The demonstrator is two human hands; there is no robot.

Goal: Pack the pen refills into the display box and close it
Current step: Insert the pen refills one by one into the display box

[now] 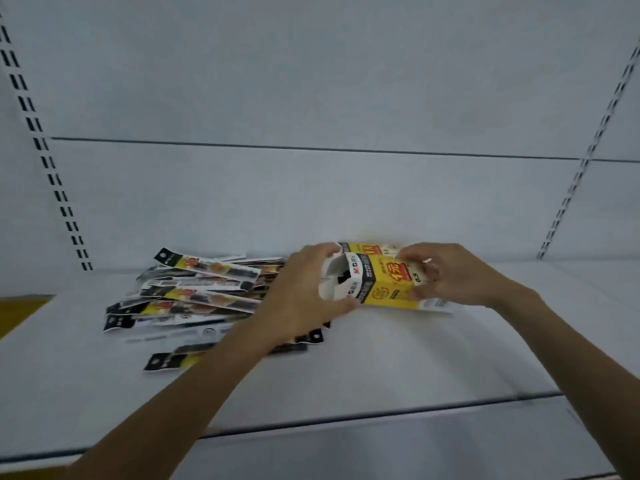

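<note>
We see the yellow display box (384, 280) on the shelf (415, 358), left end open, contents unclear, left hand (304, 296) and right hand (446, 275) gripping it, pen refills (194, 299) piled just left

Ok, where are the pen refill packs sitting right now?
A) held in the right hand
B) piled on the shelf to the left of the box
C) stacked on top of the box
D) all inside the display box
B: the refill packs lie in a loose pile on the white shelf, left of the yellow display box, which both hands hold.
</note>
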